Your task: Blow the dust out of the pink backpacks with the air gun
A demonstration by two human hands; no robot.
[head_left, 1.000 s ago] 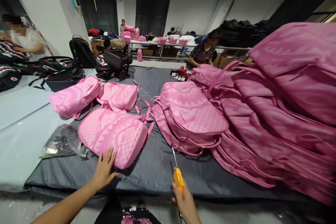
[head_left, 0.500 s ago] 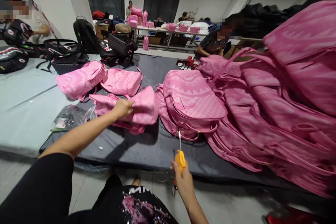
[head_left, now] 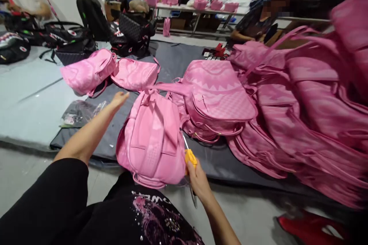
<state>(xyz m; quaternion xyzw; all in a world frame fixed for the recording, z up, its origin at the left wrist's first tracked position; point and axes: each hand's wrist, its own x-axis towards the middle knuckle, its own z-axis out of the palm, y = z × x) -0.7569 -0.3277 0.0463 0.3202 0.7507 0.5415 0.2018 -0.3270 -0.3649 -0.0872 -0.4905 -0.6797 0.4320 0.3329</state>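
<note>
A pink backpack [head_left: 152, 141] lies back-side up, straps showing, over the near edge of the dark grey mat [head_left: 172, 61] and above my lap. My left hand [head_left: 118, 99] is stretched out just left of its top, fingers extended and holding nothing. My right hand [head_left: 195, 178] is closed round yellow-handled scissors [head_left: 189, 157] at the backpack's lower right corner, the blade pointing up along its side.
A large heap of pink backpacks [head_left: 301, 103] fills the right. Two more pink bags [head_left: 89, 71] lie at the far left of the mat, with a plastic bag [head_left: 77, 113] nearer. Black bags [head_left: 71, 42] and seated people sit beyond. A red object [head_left: 310, 227] lies on the floor.
My left hand flipped the near pink backpack over and pulled it toward me, then let go. The scissors hand stayed low and now sits against the backpack.
</note>
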